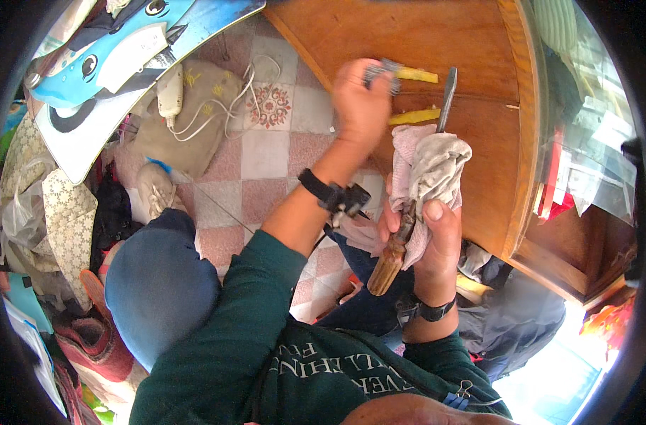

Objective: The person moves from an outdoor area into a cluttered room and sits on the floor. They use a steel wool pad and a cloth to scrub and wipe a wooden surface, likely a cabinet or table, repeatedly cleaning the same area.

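Observation:
My right hand [442, 234] is closed around a flat-blade screwdriver [389, 265] and crumpled pink and grey-white cloths [440, 164]. The screwdriver's worn amber-brown handle points down toward my body, and its steel blade comes out of the cloths at the top, over a brown wooden panel. My left hand [361, 103], blurred, is up and to the left, its fingers curled on a dark grey object [381, 77] that I cannot name. A yellow piece [418, 75] sticks out to the right of it. A second yellow piece [416, 116] shows just below, partly hidden by the cloths.
The wooden panel [466, 42] belongs to a cabinet with glass [588, 106] at the right. A blue cartoon-printed board [110, 69] stands upper left. A white power strip [170, 95] with its cord lies near a beige cloth [206, 122] on the tiled floor [264, 154]. Bags and clothes are piled left.

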The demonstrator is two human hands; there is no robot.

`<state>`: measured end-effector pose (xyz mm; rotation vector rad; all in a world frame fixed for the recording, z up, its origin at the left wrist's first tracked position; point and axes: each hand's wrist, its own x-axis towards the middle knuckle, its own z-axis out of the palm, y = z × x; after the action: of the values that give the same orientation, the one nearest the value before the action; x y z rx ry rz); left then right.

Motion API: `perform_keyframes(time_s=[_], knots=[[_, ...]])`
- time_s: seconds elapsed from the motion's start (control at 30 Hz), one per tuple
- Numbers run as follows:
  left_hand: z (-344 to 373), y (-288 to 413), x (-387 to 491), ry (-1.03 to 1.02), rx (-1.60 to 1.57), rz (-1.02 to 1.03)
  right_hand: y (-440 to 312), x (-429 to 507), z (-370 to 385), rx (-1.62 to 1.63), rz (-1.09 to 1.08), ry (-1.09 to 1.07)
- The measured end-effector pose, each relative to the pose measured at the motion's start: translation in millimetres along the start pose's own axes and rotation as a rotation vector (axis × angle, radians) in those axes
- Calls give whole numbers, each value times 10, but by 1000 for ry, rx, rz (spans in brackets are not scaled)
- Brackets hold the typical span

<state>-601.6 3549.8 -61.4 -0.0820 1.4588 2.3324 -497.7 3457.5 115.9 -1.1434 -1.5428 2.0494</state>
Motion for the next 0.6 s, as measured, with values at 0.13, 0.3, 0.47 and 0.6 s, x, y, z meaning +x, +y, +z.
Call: perform_keyframes(time_s=[0.13,0.3,0.47,0.6], knots=[[91,254,-136,-43,72,270,2,45,2,-15,-4,-19],[17,317,33,-1,66,138,-6,82,-58,-41,-5,30],[102,391,-65,-107,38,326,2,70,-57,-9,-39,34],[135,391,-94,-84,66,481,3,65,-64,-76,-1,-24]])
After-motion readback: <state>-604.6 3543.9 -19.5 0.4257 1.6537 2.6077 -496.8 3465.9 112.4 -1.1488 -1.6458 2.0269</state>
